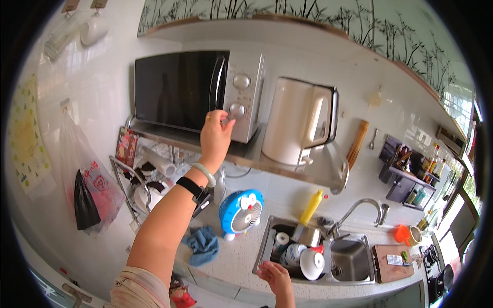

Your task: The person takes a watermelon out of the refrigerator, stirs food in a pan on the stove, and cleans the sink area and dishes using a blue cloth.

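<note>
My left hand point(217, 133) is raised in front of the microwave oven point(181, 88). Its bent fingers are beside the lower control knob point(237, 110), near the bottom end of the door handle point(218, 82). A small gap shows between thumb and fingers, and the knob is uncovered; whether the fingertips touch it I cannot tell. The microwave door looks closed. Lower down, my right hand point(276, 277) hovers empty at the front of the sink point(265, 252), fingers loosely bent. Close to it, white bowls point(312, 264) and a metal pot point(307, 235) lie in the left basin.
A cream electric kettle point(290, 119) stands on the metal shelf point(246, 156) right of the microwave. Below are a blue fan point(227, 213), a blue cloth point(203, 246) and a yellow bottle point(312, 208). The faucet point(356, 210) arches over the sink, beside a cutting board point(389, 271).
</note>
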Available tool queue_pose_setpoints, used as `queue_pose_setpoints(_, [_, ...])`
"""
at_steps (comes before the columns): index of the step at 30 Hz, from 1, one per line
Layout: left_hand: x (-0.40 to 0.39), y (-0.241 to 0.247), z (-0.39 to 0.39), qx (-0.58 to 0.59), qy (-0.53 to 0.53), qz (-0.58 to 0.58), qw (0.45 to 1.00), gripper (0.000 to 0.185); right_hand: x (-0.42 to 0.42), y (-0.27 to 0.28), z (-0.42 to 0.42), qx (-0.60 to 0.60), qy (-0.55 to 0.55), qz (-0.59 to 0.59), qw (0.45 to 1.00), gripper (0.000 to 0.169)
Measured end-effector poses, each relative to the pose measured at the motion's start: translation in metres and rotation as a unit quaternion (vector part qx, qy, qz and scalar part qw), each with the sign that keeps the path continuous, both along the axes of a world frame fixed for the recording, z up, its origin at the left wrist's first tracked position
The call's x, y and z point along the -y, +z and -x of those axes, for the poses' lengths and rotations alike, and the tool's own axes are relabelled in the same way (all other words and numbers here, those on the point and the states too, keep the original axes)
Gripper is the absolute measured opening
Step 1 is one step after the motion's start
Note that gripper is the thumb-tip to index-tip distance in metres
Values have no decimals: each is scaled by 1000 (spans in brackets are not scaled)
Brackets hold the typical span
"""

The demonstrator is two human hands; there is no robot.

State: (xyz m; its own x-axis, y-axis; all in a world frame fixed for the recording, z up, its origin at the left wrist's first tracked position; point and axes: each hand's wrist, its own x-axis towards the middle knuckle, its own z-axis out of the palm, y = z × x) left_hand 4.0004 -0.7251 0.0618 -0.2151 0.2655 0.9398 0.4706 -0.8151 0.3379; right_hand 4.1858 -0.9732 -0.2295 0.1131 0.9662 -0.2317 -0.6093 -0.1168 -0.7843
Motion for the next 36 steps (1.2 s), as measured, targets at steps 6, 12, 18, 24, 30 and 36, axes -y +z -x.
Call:
queue_pose_setpoints(6, [46,-196,29,7,-71,196,978,9,32,-58,-8,41,-34,77,996,29])
queue_pose_setpoints(12, [110,-420,104,-267,82,447,850,38,57,-78,-8,107,-45,132,984,20])
queue_pose_setpoints(18, [87,-423,97,-387,57,454,801,72,98,-78,-2,122,-65,209,968,18])
queue_pose_setpoints(24, [72,-442,79,-431,83,497,749,57,122,-75,4,110,-97,236,961,18])
queue_pose_setpoints(30, [127,-430,-15,-449,7,401,799,50,139,-81,19,73,-147,245,955,18])
queue_pose_setpoints(36, [185,-422,-57,-505,-172,359,766,56,136,-78,30,74,-167,251,951,18])
